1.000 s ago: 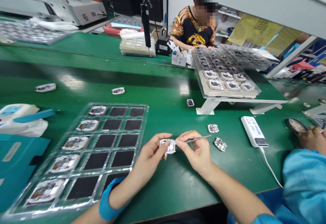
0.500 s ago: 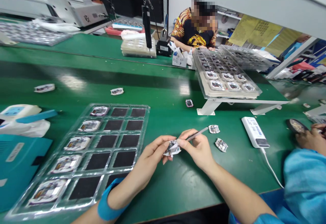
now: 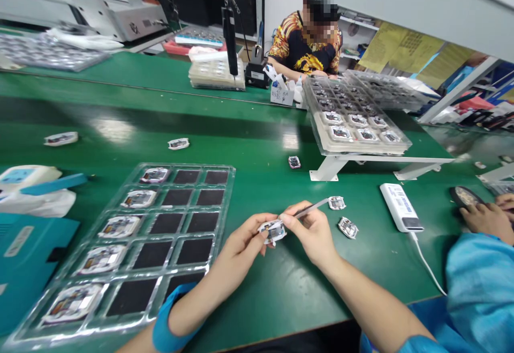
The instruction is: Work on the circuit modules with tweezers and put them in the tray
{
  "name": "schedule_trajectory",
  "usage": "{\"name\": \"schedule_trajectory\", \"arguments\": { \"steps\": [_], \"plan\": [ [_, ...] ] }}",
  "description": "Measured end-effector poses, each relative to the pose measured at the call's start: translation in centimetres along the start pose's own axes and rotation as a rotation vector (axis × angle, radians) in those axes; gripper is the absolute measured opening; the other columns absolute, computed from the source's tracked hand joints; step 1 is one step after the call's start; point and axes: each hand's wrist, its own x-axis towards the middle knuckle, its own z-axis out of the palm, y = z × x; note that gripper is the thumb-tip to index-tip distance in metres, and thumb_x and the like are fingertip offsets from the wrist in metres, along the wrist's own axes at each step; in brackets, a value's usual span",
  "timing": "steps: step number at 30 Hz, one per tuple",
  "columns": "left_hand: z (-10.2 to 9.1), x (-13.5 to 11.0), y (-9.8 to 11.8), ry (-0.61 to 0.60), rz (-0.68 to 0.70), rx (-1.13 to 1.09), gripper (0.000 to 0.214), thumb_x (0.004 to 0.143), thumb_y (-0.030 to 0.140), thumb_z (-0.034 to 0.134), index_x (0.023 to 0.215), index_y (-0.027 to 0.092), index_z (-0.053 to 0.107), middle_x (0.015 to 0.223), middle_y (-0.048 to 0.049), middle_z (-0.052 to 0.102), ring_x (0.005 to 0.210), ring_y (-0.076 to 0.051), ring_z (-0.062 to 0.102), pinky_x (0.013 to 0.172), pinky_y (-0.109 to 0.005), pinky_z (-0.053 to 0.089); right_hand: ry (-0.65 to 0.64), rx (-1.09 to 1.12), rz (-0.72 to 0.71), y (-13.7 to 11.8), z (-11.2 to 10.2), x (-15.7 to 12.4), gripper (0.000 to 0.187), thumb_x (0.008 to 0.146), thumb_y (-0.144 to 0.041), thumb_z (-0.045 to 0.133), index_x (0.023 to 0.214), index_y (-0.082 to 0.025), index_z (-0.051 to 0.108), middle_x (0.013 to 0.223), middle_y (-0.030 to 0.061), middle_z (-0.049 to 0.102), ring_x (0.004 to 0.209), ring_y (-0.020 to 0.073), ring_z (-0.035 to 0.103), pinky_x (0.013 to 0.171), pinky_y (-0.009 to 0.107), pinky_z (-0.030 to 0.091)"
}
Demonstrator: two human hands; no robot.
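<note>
My left hand (image 3: 236, 251) pinches a small white square electronic part (image 3: 273, 231) above the green table (image 3: 249, 149). My right hand (image 3: 311, 232) grips metal tweezers (image 3: 311, 209) whose tip touches that part. Two similar parts (image 3: 342, 216) lie on the table just right of my hands. A clear plastic tray (image 3: 136, 235) sits to the left, its left column filled with parts and its other pockets dark and bare.
A white rectangular device (image 3: 399, 207) with a cable lies to the right. A raised stack of filled trays (image 3: 353, 122) stands behind it. A co-worker's hand (image 3: 484, 219) and blue sleeve are at the right edge. Another person sits across the table. Loose parts (image 3: 179, 143) lie on the belt. A teal box (image 3: 24, 256) is at left.
My hands tilted the part and the tweezers rose from level to slanting up to the right. The loose parts on the belt drifted left.
</note>
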Motion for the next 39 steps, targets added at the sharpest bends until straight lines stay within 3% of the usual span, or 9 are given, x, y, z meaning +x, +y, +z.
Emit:
{"name": "schedule_trajectory", "arguments": {
  "steps": [15, 25, 32, 39],
  "plan": [
    [-0.45, 0.0, 0.58, -0.089, 0.039, 0.158, 0.03, 0.086, 0.032, 0.053, 0.11, 0.017, 0.062, 0.067, 0.0013, 0.06, 0.059, -0.015, 0.052, 0.056, -0.026, 0.042, -0.041, 0.066, -0.013, 0.21, -0.18, -0.05, 0.015, 0.076, -0.029, 0.079, 0.077, -0.021, 0.067, 0.075, 0.0008, 0.071, 0.07, 0.0164, 0.064, 0.067, 0.029, 0.049],
    [-0.91, -0.08, 0.59, -0.138, 0.006, 0.146, 0.028, 0.086, 0.034, 0.053, 0.106, 0.018, 0.064, 0.083, -0.0031, 0.066, 0.069, -0.017, 0.058, 0.064, -0.028, 0.047, -0.073, 0.072, -0.062, -0.15, -0.06, -0.17, 0.013, 0.077, -0.026, 0.079, 0.076, -0.021, 0.067, 0.076, 0.0, 0.071, 0.07, 0.0158, 0.066, 0.068, 0.028, 0.051],
    [-0.83, -0.03, 0.37, -0.089, -0.075, 0.068, 0.029, 0.087, 0.04, 0.056, 0.1, 0.017, 0.066, 0.075, -0.0012, 0.063, 0.062, -0.015, 0.054, 0.058, -0.026, 0.042, -0.077, 0.056, -0.094, -0.04, 0.2, -0.26, 0.015, 0.078, -0.03, 0.079, 0.077, -0.021, 0.067, 0.077, 0.0012, 0.072, 0.072, 0.017, 0.067, 0.067, 0.029, 0.053],
    [-0.59, -0.17, 0.8, 0.043, -0.135, -0.159, 0.035, 0.088, 0.045, 0.061, 0.104, 0.015, 0.067, 0.076, -0.0037, 0.066, 0.064, -0.016, 0.056, 0.06, -0.029, 0.043, 0.053, 0.063, -0.168, 0.03, 0.33, -0.4, 0.013, 0.077, -0.029, 0.079, 0.081, -0.022, 0.069, 0.081, 0.002, 0.074, 0.078, 0.0182, 0.07, 0.075, 0.032, 0.056]
  ]
}}
